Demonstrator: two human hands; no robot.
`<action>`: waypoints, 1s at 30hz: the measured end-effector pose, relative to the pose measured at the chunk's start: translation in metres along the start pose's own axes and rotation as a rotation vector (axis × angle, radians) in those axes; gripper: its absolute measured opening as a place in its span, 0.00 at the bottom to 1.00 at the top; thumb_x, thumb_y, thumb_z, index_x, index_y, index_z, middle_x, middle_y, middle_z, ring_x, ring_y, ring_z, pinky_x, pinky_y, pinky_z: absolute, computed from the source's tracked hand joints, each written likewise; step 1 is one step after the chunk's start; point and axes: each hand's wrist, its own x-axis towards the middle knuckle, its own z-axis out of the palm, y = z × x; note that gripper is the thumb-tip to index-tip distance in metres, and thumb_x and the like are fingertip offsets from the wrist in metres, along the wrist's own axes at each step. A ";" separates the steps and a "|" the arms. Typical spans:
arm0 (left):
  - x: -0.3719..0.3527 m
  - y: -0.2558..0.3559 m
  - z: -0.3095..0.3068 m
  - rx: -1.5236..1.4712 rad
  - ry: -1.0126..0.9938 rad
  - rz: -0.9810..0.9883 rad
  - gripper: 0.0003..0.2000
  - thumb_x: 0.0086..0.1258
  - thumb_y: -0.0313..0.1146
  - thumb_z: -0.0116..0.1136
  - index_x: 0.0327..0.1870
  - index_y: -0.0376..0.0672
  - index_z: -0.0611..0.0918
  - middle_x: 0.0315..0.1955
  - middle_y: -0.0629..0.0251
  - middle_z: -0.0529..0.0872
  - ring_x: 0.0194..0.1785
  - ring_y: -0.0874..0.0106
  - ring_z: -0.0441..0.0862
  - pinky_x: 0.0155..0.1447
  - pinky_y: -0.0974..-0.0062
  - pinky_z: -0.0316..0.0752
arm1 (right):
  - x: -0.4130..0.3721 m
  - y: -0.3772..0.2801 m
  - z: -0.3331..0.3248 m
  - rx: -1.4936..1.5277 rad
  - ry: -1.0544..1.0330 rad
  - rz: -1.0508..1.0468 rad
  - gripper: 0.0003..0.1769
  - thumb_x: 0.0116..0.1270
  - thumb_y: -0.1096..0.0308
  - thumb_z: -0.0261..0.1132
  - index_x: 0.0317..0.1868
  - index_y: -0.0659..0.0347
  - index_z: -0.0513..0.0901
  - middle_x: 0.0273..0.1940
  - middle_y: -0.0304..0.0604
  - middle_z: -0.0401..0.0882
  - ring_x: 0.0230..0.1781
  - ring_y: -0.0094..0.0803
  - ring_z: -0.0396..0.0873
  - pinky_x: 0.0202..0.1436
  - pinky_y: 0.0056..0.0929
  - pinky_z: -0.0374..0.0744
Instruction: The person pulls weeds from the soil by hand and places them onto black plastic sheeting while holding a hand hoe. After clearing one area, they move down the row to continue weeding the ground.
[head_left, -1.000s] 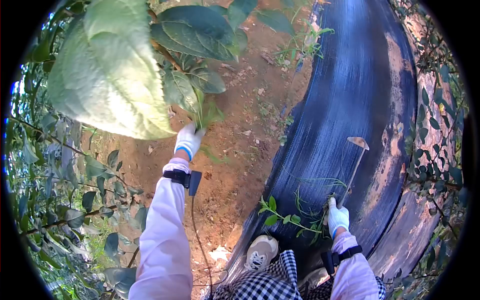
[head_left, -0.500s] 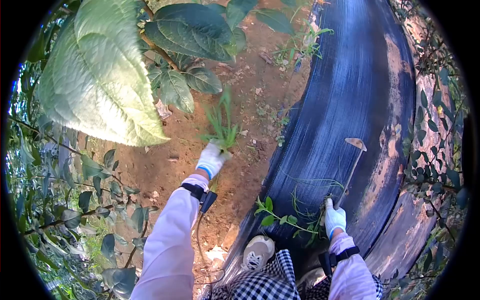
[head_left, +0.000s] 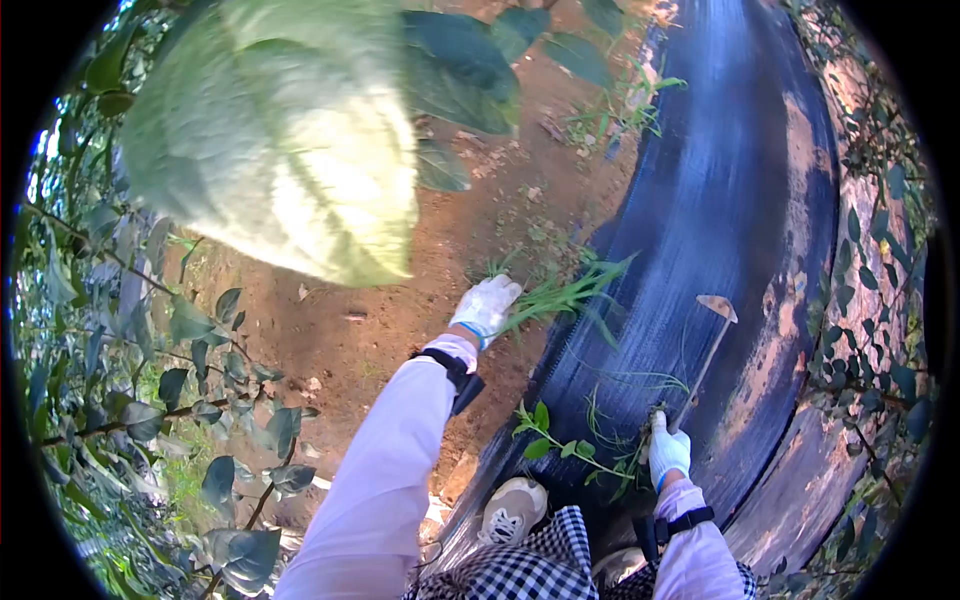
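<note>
My left hand (head_left: 487, 308), in a white glove, is closed on a tuft of green grass (head_left: 565, 297). Its blades point right, over the edge of the black plastic sheet (head_left: 690, 230). Lower right, my gloved right hand (head_left: 668, 452) grips a small hoe (head_left: 718, 308) by its handle, the blade pointing away from me above the sheet. Pulled weeds with a leafy stem (head_left: 575, 447) hang by the same hand, to its left; how they are held is hidden by the fingers.
A large blurred leaf (head_left: 290, 150) hangs close to the camera at upper left. Bare brown soil (head_left: 400, 250) runs beside the sheet. Leafy branches (head_left: 240, 475) line the left side, and more shrubs (head_left: 880, 330) stand at right. My shoe (head_left: 515, 508) rests at the sheet's edge.
My left hand has moved right with the grass, which now leans toward the sheet instead of upward. The near leaf has shifted right in view. My right hand stays almost where it was.
</note>
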 end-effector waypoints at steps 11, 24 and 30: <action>-0.090 -0.109 -0.039 0.044 0.221 -0.523 0.24 0.62 0.37 0.61 0.60 0.42 0.75 0.48 0.48 0.83 0.53 0.50 0.79 0.56 0.64 0.73 | -0.017 -0.019 -0.007 -0.021 -0.055 0.060 0.27 0.69 0.46 0.62 0.30 0.67 0.79 0.19 0.41 0.76 0.16 0.32 0.76 0.22 0.34 0.74; 0.085 0.021 -0.042 -0.051 0.011 -0.137 0.26 0.53 0.37 0.69 0.56 0.46 0.78 0.56 0.52 0.75 0.61 0.53 0.72 0.62 0.60 0.70 | 0.006 0.003 -0.001 -0.101 -0.003 0.019 0.24 0.71 0.49 0.61 0.28 0.63 0.76 0.18 0.40 0.74 0.13 0.33 0.74 0.17 0.33 0.73; 0.097 0.001 -0.013 -0.581 0.192 -0.216 0.16 0.59 0.29 0.63 0.50 0.44 0.81 0.44 0.55 0.82 0.50 0.53 0.79 0.57 0.60 0.73 | 0.002 0.000 -0.003 -0.178 -0.032 0.119 0.33 0.67 0.40 0.58 0.37 0.69 0.83 0.30 0.58 0.84 0.35 0.51 0.85 0.41 0.44 0.78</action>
